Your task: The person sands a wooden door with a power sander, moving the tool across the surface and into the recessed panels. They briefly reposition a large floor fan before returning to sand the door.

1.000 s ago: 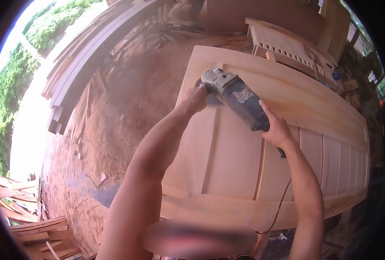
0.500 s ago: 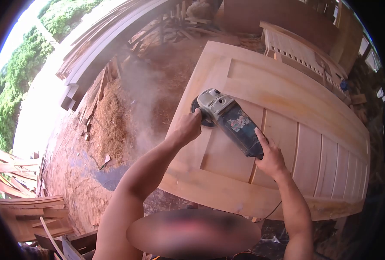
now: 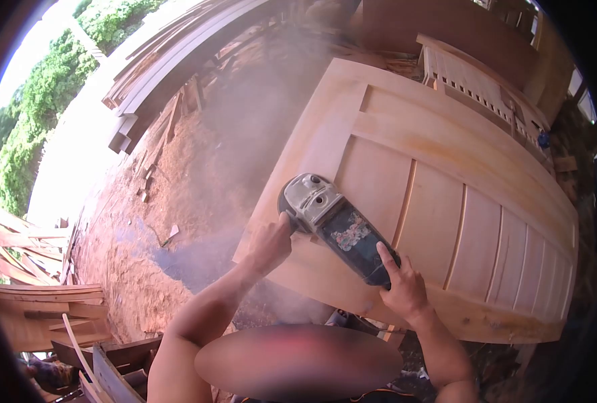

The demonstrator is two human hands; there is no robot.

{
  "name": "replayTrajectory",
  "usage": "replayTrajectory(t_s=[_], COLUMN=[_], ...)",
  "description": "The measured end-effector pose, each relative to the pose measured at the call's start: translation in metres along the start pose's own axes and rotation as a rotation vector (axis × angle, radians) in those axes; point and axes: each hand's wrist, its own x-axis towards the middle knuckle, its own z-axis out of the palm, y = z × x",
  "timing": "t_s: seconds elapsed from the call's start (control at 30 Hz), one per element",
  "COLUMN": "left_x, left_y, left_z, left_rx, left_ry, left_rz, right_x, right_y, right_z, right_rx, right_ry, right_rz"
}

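Observation:
An angle grinder [image 3: 344,232] with a grey metal head and a dark, sticker-covered body lies over the left end of a pale wooden door panel [image 3: 392,138]. My left hand [image 3: 271,243] is closed around its side handle near the head. At the rear of the body, my right hand [image 3: 406,285] wraps the grip, one finger stretched along the casing. The disc shows only as a dark edge left of the head; its contact with the wood is hidden. Grooved slats and a raised frame make up the panel.
Dust hangs left of the panel above sawdust-covered ground [image 3: 171,195]. Stacked timber beams [image 3: 177,60] lie at upper left, scrap wood [image 3: 26,245] at far left. A slatted wooden piece [image 3: 473,84] stands behind the panel.
Both hands have drawn the angle grinder toward me and slightly left along the panel's end. The dust cloud has spread, and the view has shifted a little.

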Motion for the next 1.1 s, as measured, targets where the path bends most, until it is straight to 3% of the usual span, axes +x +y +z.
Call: replayTrajectory(t_s=[0.23, 0.37, 0.53, 0.77, 0.97, 1.1], left_x=[-0.096, -0.086, 0.038, 0.246, 0.415, 0.507], left_y=[-0.031, -0.042, -0.029, 0.016, 0.039, 0.055], left_z=[0.018, 0.015, -0.008, -0.047, -0.078, -0.09], left_rx=[-0.029, -0.013, -0.007, 0.111, 0.25, 0.266], left_ry=[-0.015, 0.023, -0.068, -0.032, 0.023, 0.078], left_rz=[-0.279, -0.23, -0.131, 0.108, 0.213, 0.259], right_x=[-0.037, -0.019, 0.051, 0.184, 0.313, 0.379], right_y=[-0.039, -0.043, -0.006, 0.065, 0.118, 0.137], right_z=[0.018, 0.017, -0.004, -0.049, -0.078, -0.107], right_rx=[0.013, 0.005, -0.004, -0.026, -0.04, -0.037], right_ry=[-0.198, -0.219, -0.059, 0.104, 0.285, 0.211], right_rz=[-0.048, -0.049, 0.009, 0.137, 0.109, 0.249])
